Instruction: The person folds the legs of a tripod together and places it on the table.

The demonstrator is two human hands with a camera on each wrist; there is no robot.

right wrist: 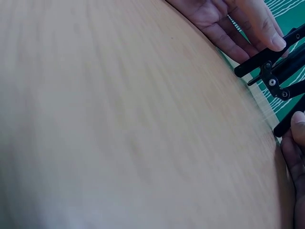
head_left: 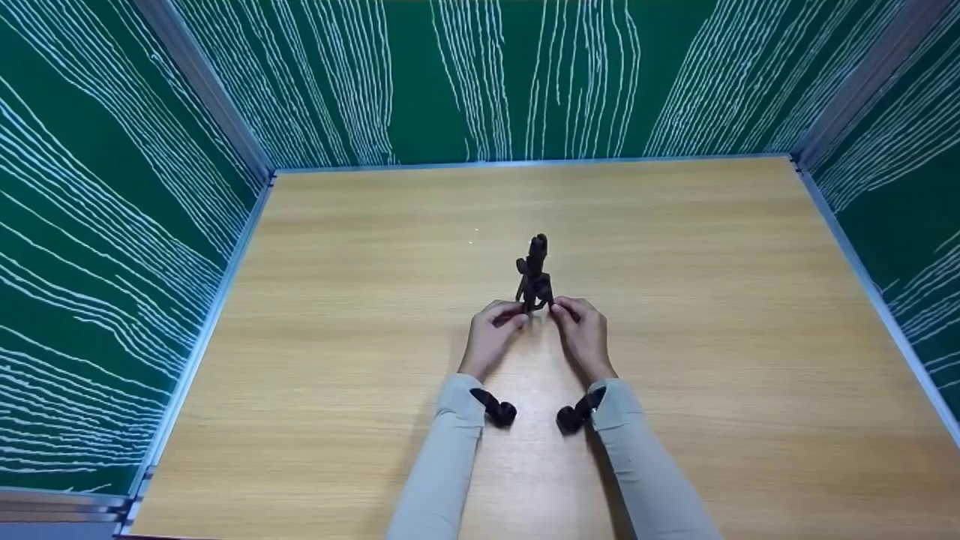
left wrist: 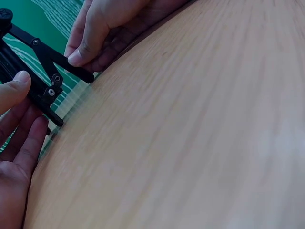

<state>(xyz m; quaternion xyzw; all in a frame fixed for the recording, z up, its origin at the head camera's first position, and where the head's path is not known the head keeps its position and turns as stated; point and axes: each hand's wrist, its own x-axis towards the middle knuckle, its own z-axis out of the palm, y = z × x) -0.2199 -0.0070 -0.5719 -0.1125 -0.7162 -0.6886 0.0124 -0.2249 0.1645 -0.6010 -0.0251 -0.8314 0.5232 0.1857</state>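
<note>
A small black tripod (head_left: 535,277) stands upright near the middle of the table, its legs partly spread. My left hand (head_left: 496,334) pinches the foot end of one leg between thumb and fingers. On the other side, my right hand (head_left: 583,336) pinches another leg low down. The left wrist view shows the hinged leg braces of the tripod (left wrist: 50,62) between my left hand (left wrist: 19,148) and right hand (left wrist: 112,28). From the right wrist, the leg tips appear close over the tabletop, and the tripod's upper part is cut off.
The light wooden table (head_left: 337,375) is bounded by green panels (head_left: 427,82) with white streaks at the back and sides. A black device (head_left: 499,411) sits on the left sleeve, and a similar device (head_left: 574,417) on the right one. Tiny white specks lie beyond the tripod.
</note>
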